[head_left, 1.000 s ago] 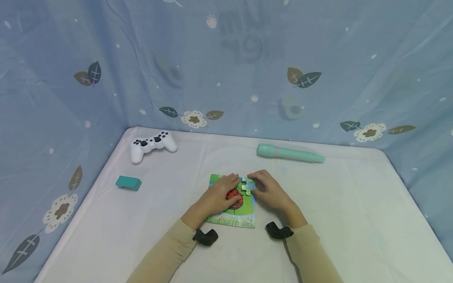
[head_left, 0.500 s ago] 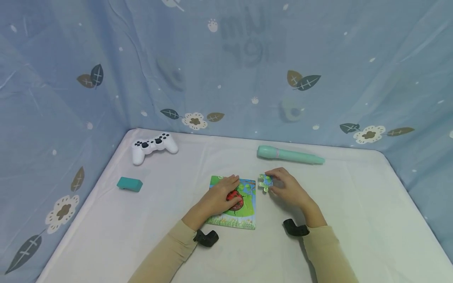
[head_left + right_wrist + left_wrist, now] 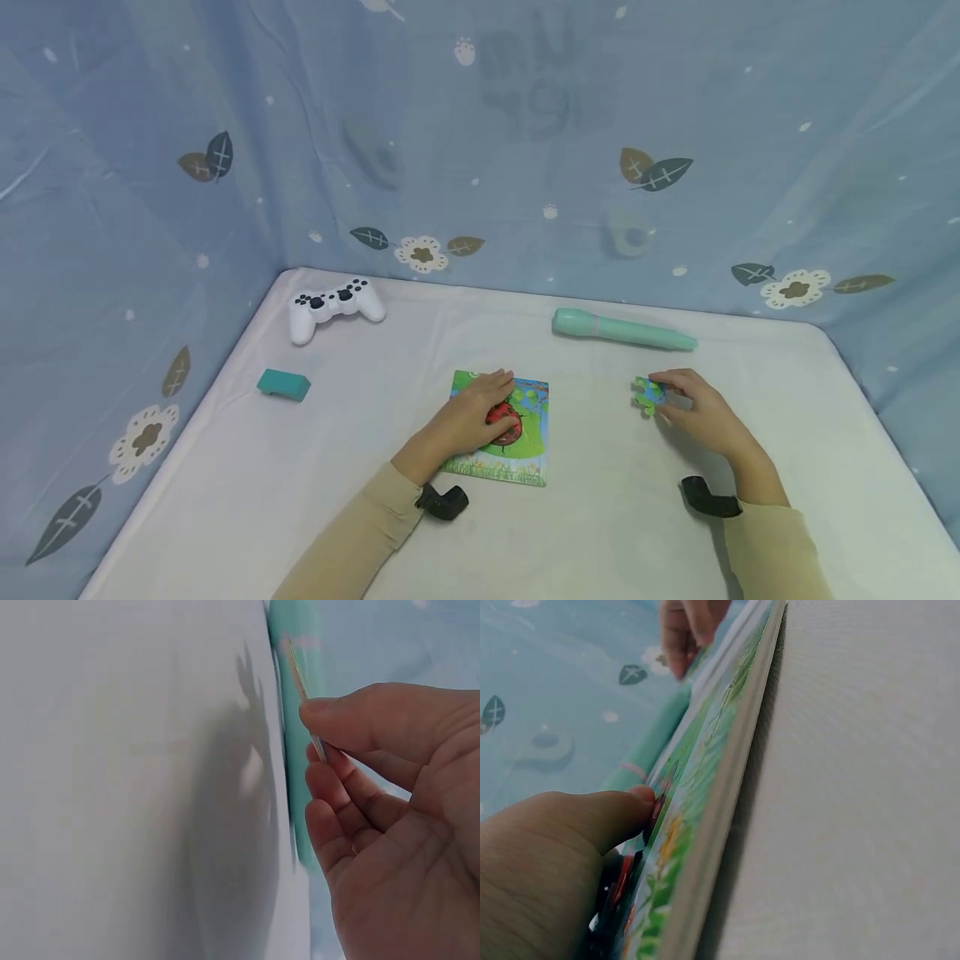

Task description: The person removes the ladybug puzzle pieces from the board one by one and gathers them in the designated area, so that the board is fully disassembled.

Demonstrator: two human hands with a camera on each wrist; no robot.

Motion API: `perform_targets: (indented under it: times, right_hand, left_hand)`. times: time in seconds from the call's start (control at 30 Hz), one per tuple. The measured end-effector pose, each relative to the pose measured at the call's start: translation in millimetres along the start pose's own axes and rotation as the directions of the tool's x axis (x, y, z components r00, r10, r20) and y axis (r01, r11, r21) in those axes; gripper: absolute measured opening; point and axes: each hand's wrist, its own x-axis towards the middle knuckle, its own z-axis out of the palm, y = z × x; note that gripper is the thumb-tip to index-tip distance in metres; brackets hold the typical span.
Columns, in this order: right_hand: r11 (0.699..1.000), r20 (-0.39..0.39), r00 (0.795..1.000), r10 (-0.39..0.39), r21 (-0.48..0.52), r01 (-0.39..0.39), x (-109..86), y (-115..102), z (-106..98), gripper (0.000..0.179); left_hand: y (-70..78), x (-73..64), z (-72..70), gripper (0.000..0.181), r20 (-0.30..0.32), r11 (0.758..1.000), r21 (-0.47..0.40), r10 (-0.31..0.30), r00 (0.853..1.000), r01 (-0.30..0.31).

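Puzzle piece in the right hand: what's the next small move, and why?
Probably lower the puzzle piece onto the white table: the right hand pinches it in the air, apart from the ladybug puzzle, on which the left hand rests.

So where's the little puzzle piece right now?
In the head view, the puzzle piece is pinched in the right hand, right of the ladybug puzzle.

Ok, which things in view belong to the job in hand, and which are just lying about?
In the job:
ladybird puzzle, with the left hand resting on it
puzzle piece, pinched by the right hand

Just lying about:
white game controller
teal block
mint-green stick
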Motion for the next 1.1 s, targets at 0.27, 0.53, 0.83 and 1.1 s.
perform_targets:
  times: [0.27,0.53,0.83,1.1]
  right_hand:
    - [0.996,-0.003,0.996,0.089,-0.030,-0.089,-25.2,24.5,-29.6,0.042]
    - [0.987,0.004,0.989,0.150,-0.050,-0.150,-40.2,47.0,-43.4,0.044]
    - [0.982,0.004,0.983,0.183,-0.045,-0.182,-39.8,58.8,-40.3,0.044]
    - [0.991,-0.015,0.991,0.130,-0.013,-0.130,-40.0,64.3,-38.6,0.041]
  left_hand:
    - [0.5,0.0,-0.7,0.061,0.006,1.000,-0.007,-0.007,1.000,0.007]
    - [1.1,0.1,-1.9,0.060,-0.001,1.000,-0.009,0.000,1.000,0.000]
    - [1.5,-0.2,-1.3,0.060,-0.003,1.000,-0.003,0.007,1.000,-0.007]
    - [1.4,0.5,-1.5,0.060,-0.003,1.000,-0.005,0.001,1.000,-0.001]
